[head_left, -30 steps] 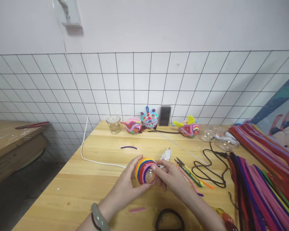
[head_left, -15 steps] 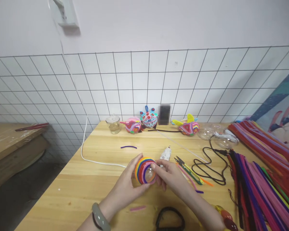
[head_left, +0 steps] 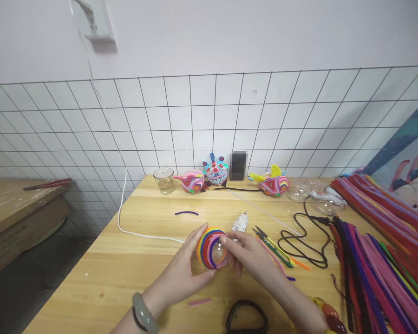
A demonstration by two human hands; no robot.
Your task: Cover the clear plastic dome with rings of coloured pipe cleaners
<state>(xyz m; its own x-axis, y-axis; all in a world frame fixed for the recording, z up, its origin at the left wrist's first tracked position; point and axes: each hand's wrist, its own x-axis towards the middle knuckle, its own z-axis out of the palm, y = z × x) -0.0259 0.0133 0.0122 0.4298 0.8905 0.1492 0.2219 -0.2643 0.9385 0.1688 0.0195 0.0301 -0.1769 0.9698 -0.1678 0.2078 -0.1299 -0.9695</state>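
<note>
A clear plastic ball (head_left: 218, 251) is wrapped in rainbow rings of pipe cleaner (head_left: 205, 248), with a bare round patch facing me. My left hand (head_left: 186, 262) cups it from the left, thumb below and fingers behind. On the other side, my right hand (head_left: 242, 253) presses its thumb against the purple and pink strips at the rim of the bare patch; its other fingers are partly hidden. Just behind the right hand lies a white hot glue gun (head_left: 240, 222). Green-handled thread snips (head_left: 277, 250) rest beside that hand.
Finished pipe-cleaner fish (head_left: 273, 184) and a lion-like face (head_left: 216, 172) stand along the wall near a lidded glass cup (head_left: 164, 181). Bundles of pipe cleaners (head_left: 372, 273) cover the right side. A black cable (head_left: 299, 236) coils before clear balls (head_left: 299, 191). Black-handled scissors (head_left: 246, 304) lie in front.
The wrapped ball has shifted slightly right and turned a little in my hands. The right thumb stays pressed at the rim; the left thumb sits slightly lower on the ball.
</note>
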